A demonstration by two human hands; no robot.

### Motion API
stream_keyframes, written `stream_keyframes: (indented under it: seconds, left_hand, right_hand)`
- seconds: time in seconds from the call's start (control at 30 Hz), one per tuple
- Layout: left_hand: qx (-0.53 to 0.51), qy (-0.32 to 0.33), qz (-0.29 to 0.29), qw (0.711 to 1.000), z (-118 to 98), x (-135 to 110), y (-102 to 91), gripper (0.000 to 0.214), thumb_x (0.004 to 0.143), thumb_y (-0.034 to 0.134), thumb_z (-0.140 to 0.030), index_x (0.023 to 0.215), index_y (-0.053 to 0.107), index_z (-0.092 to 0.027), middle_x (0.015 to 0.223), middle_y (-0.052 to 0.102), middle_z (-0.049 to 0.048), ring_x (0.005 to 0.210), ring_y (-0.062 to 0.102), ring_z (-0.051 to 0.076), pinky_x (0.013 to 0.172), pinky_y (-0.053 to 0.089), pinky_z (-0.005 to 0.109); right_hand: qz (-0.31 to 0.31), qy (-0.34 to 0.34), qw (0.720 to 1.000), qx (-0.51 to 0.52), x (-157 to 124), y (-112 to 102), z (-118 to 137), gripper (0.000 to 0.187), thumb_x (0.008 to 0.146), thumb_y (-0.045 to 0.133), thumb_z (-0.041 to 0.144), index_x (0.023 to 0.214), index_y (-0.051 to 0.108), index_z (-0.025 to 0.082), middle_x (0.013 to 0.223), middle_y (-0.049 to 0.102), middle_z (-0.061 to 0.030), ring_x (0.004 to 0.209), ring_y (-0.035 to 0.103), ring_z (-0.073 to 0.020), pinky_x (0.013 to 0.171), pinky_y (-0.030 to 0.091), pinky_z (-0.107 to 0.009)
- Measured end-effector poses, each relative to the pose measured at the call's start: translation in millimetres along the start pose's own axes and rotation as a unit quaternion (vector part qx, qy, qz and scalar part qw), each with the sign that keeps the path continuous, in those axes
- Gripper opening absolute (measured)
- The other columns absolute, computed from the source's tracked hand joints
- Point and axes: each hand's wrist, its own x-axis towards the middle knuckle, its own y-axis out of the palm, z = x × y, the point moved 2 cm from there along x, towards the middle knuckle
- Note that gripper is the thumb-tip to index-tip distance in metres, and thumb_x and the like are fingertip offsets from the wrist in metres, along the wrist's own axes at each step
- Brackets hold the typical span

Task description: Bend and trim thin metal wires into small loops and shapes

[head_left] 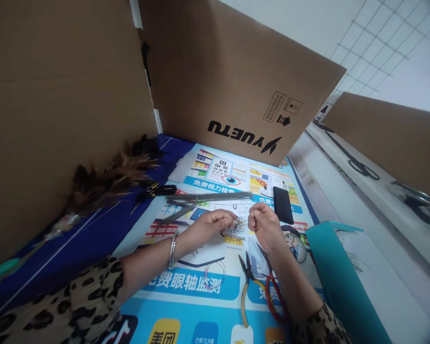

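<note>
My left hand is closed in a pinch on a small bunch of thin wires with pale bits on it. Just to its right, my right hand is raised with thumb and fingertips pressed together. Whatever it pinches is too fine to make out. Below the hands lie pliers with yellow handles and a red-handled cutting tool, which the right forearm partly covers. A bundle of thin grey wires lies behind the left hand.
A black phone lies beyond my right hand. Keys with a black fob and a brown feather duster are at the left. A teal box with fine wires stands at the right. Cardboard panels wall the printed table cover.
</note>
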Motion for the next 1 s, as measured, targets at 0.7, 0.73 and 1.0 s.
stream_keyframes:
  seconds: [0.7, 0.73, 1.0]
  left_hand:
    - [-0.204, -0.052, -0.029, 0.977, 6.3, -0.8, -1.3, 0.021, 0.082, 0.052, -0.037, 0.086, 0.056, -0.017, 0.105, 0.061, 0.0088, 0.08, 0.061, 0.016, 0.076, 0.046, 0.033]
    - [-0.206, -0.048, -0.036, 0.977, 5.6, -1.0, -1.5, 0.021, 0.083, 0.051, -0.037, 0.087, 0.055, -0.017, 0.107, 0.06, 0.009, 0.08, 0.061, 0.016, 0.076, 0.046, 0.034]
    - [-0.124, -0.031, -0.098, 0.987, -0.5, -1.8, 1.1, 0.025, 0.082, 0.05, -0.04, 0.088, 0.057, -0.016, 0.107, 0.061, 0.0087, 0.077, 0.061, 0.014, 0.076, 0.047, 0.032]
  right_hand:
    - [-0.031, -0.043, 0.997, -0.062, 1.7, -5.2, -5.0, 0.011, 0.077, 0.055, 0.025, 0.087, 0.056, 0.02, 0.065, 0.051, 0.0032, 0.051, 0.047, -0.0077, 0.049, 0.038, -0.021]
    - [-0.031, -0.046, 0.996, -0.074, 1.4, -5.4, -5.8, 0.011, 0.078, 0.055, 0.025, 0.088, 0.056, 0.02, 0.065, 0.051, 0.0032, 0.051, 0.047, -0.0075, 0.048, 0.038, -0.021]
    - [-0.045, -0.085, 0.984, -0.148, -6.0, -2.2, -4.3, 0.013, 0.08, 0.052, 0.027, 0.09, 0.057, 0.02, 0.066, 0.054, 0.0025, 0.054, 0.05, -0.0089, 0.051, 0.042, -0.023]
